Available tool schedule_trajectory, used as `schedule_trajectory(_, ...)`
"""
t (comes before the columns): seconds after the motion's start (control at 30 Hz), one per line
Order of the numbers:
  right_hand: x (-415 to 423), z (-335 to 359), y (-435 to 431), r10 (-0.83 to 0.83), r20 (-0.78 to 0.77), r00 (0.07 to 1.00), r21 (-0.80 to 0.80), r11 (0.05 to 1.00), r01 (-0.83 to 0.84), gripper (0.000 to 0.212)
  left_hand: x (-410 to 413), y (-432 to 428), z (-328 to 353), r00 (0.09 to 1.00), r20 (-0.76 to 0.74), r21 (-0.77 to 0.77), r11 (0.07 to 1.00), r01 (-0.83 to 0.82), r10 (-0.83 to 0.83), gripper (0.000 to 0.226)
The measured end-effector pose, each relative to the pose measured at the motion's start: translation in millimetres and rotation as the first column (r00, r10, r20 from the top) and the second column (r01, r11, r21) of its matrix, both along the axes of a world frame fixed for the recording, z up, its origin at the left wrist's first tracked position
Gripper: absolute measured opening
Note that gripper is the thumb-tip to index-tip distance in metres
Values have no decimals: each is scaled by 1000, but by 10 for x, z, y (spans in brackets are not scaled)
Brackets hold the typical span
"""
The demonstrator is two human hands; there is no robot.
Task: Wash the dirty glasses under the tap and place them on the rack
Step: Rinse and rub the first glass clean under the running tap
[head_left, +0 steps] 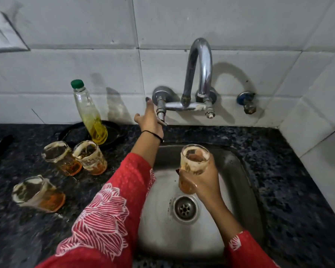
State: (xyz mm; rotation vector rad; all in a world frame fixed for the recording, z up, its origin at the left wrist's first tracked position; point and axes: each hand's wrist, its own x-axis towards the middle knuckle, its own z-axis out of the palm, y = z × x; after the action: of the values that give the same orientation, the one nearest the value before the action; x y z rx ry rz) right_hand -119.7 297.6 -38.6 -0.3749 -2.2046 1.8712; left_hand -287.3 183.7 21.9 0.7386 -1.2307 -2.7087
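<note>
My right hand (202,180) grips a dirty, orange-tinted glass (194,160) upright over the steel sink (238,171), below the spout of the curved chrome tap (199,68). No water runs from the spout. My left hand (150,119) reaches up to the tap's left valve handle (161,115), its fingers spread and touching the handle from the left side. Three more dirty glasses stand on the dark granite counter left of the sink: two side by side (61,157) (90,156) and one nearer me (38,193). No rack is in view.
A clear bottle with a green cap (88,113) and yellow liquid stands on a black round lid (75,132) behind the glasses. A second valve (209,111) and a small wall cock (247,102) are to the right. White tiled walls enclose the corner; a switch plate (2,33) is at the upper left.
</note>
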Motion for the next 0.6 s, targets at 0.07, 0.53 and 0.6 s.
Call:
schedule_trajectory(0.07, 2, 29, -14, 1, -19, 1000, 1, 1000, -1, 66, 115, -24, -4, 996, -48, 82, 994, 78, -75, 69)
schedule_trajectory(0.53, 111, -64, -87, 47, 105, 993, 478, 874, -92, 33, 1506, 246, -1247, 714, 231, 381, 737, 559, -661, 47)
schedule_trajectory(0.6, 73, -92, -25, 96, 43, 994, 757, 647, -96, 26, 1429, 219, -1345, 732, 294, 386, 777, 497, -614, 42)
